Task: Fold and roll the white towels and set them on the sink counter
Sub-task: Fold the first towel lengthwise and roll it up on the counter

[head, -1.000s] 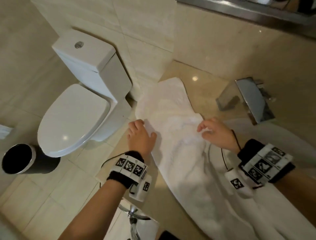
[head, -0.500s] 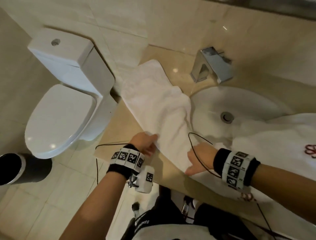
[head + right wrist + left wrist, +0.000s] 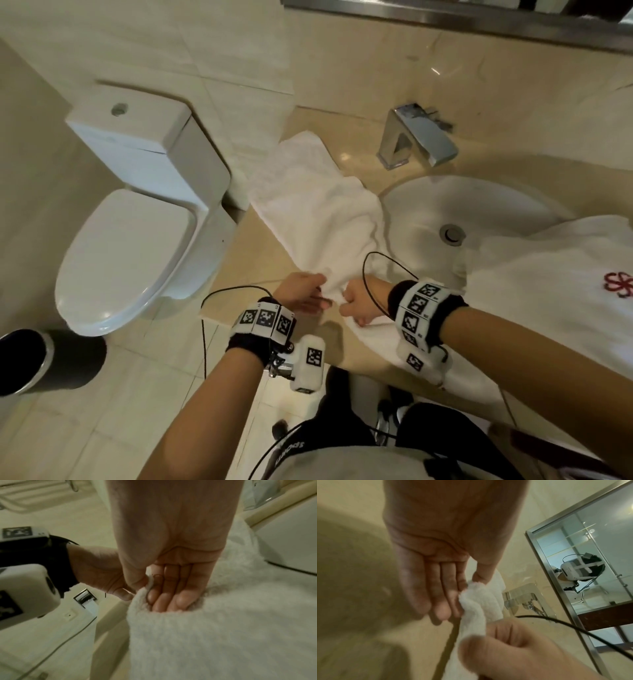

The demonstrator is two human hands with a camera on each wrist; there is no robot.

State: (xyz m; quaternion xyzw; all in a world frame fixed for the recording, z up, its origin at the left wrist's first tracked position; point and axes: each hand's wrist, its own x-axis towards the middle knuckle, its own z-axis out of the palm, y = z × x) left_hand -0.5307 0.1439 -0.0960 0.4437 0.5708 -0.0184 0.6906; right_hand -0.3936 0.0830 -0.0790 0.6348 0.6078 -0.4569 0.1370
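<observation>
Both hands, left hand (image 3: 303, 294) and right hand (image 3: 359, 301), pinched the white towel's (image 3: 318, 219) near corner at six o'clock on the counter (image 3: 253, 253), seemingly starting a fold toward twelve o'clock.

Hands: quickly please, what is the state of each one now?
Left hand: pinches the near edge of the white towel.
Right hand: grips the same towel edge, fingers curled.
</observation>
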